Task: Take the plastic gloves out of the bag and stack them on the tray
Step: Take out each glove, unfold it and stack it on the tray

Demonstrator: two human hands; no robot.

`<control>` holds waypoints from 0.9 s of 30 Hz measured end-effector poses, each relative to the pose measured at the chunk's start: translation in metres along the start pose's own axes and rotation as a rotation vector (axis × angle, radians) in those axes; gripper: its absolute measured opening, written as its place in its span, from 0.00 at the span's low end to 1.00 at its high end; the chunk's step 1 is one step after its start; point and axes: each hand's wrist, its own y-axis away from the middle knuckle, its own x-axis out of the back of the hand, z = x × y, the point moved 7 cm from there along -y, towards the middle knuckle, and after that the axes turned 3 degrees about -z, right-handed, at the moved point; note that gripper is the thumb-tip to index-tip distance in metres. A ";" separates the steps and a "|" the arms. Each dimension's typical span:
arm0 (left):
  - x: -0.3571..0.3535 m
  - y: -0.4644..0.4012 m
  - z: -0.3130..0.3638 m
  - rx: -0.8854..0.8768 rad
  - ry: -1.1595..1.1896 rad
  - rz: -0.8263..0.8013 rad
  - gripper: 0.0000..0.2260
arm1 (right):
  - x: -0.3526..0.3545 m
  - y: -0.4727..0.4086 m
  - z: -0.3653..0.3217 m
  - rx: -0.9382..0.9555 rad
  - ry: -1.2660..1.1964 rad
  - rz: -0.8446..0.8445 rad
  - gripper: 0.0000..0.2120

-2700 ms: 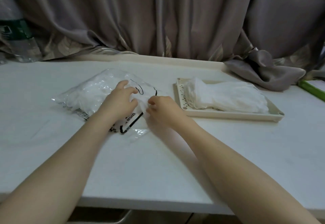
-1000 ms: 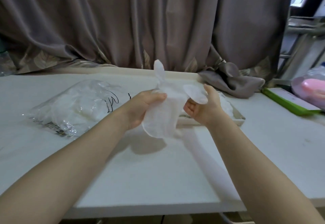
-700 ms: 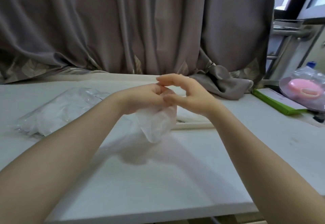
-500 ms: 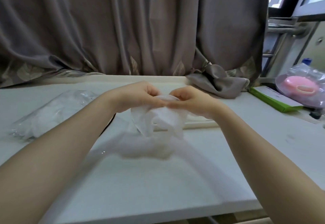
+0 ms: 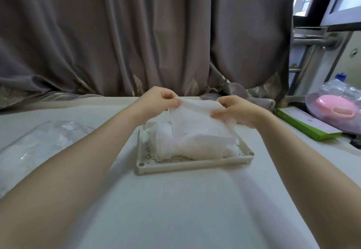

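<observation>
1. Nearest, at 6 o'clock, a bare stretch of the white table [image 5: 175,209] is shown, crossed by both forearms
2. At 9 o'clock the clear bag [image 5: 35,147] is seen lying flat; white gloves appear to remain inside, so more extraction is judged to be left
3. At centre the perforated tray [image 5: 193,164] is shown carrying a stack of gloves [image 5: 195,147], so part of the task is judged done
4. Just above the stack, one plastic glove [image 5: 197,120] is held spread out; its lower edge appears to meet the pile, and release is not yet made
5. The glove's upper edge is pinched by the left hand [image 5: 160,98] at 11 o'clock and gripped by the curled fingers of the right hand [image 5: 236,110] at 1 o'clock
6. Farthest, a grey curtain [image 5: 136,34] is seen at 12 o'clock
</observation>
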 end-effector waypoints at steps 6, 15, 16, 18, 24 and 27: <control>0.003 -0.024 -0.002 -0.137 -0.143 0.159 0.08 | 0.015 -0.014 -0.012 0.189 0.762 0.402 0.09; -0.031 0.021 -0.071 -0.049 -0.783 -0.101 0.02 | -0.050 0.000 0.040 0.338 1.320 0.358 0.07; -0.033 0.025 -0.069 -0.067 -0.809 -0.102 0.01 | -0.051 0.002 0.041 0.302 1.333 0.332 0.08; -0.035 0.032 -0.068 -0.070 -0.831 -0.139 0.01 | -0.056 0.000 0.051 0.166 1.335 0.169 0.18; -0.028 0.031 -0.040 -0.104 -0.821 0.068 0.21 | -0.034 0.015 0.041 -0.090 0.688 0.024 0.16; -0.053 0.015 -0.019 -0.212 -0.856 0.015 0.14 | -0.048 0.009 0.017 0.110 0.664 0.219 0.20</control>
